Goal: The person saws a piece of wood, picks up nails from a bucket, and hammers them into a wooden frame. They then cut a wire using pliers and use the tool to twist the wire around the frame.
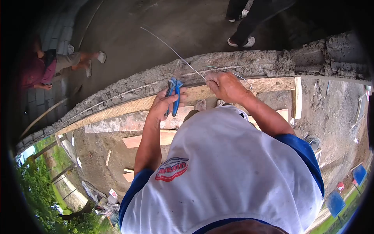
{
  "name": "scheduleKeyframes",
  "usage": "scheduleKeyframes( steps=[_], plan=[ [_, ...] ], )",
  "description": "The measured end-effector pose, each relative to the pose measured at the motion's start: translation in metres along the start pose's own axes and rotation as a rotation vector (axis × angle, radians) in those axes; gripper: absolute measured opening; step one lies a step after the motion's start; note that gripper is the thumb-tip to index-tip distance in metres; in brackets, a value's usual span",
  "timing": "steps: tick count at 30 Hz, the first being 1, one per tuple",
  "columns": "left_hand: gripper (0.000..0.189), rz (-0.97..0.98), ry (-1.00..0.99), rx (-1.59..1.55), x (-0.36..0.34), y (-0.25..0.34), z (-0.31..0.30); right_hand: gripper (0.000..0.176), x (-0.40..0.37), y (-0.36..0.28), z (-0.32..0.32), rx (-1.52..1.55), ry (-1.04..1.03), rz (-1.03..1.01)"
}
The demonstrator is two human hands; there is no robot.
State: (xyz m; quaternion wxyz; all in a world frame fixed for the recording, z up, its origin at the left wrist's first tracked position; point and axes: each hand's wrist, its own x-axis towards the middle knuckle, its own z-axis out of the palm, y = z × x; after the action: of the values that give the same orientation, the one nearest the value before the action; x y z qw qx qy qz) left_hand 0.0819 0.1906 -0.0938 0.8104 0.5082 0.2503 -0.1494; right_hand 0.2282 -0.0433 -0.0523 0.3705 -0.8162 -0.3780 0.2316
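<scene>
Blue-handled pliers [176, 102] rest in my left hand [159, 104], its fingers closed around the grips, with the jaws at the far side. My right hand [226, 86] pinches the end of a thin, pale wire [171, 48]. The wire slants away to the upper left over the rough concrete wall top [269, 62]. A thin green strand [224, 67] lies just beyond my right hand. Below both hands runs a long wooden board [136, 105] along the near side of the wall.
Beyond the wall, one person [43, 70] is at the left, and another person's dark-trousered legs [249, 27] stand at top right. A short upright board [298, 97] is at the right. Loose planks [148, 139] lie on the ground below.
</scene>
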Motion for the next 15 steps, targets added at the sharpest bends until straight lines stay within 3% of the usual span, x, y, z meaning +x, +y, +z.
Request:
scheduleKeyframes(
  steps=[1, 4, 7, 9, 12, 15],
  plan=[
    [0.041, 0.082, -0.009, -0.154, -0.012, -0.009, -0.01, 0.015, 0.0, 0.001, 0.008, 0.019, -0.044, -0.012],
    [0.032, 0.296, 0.368, -0.36, -0.054, -0.029, -0.037, 0.015, 0.009, 0.017, 0.052, 0.014, -0.136, -0.08],
    [0.027, 0.351, 0.691, -0.117, -0.083, -0.024, -0.059, 0.015, 0.027, 0.018, 0.077, -0.101, -0.289, -0.053],
    [0.029, 0.305, 0.652, 0.193, -0.094, -0.019, -0.077, 0.013, 0.031, 0.016, 0.088, -0.175, -0.212, -0.11],
    [0.024, 0.415, 0.528, 0.421, -0.078, 0.005, -0.036, 0.015, 0.022, 0.008, 0.079, -0.134, -0.182, -0.049],
    [0.015, 0.663, 0.409, 0.59, -0.048, 0.011, 0.006, 0.022, -0.025, 0.024, 0.052, -0.166, 0.023, -0.007]
  ],
)
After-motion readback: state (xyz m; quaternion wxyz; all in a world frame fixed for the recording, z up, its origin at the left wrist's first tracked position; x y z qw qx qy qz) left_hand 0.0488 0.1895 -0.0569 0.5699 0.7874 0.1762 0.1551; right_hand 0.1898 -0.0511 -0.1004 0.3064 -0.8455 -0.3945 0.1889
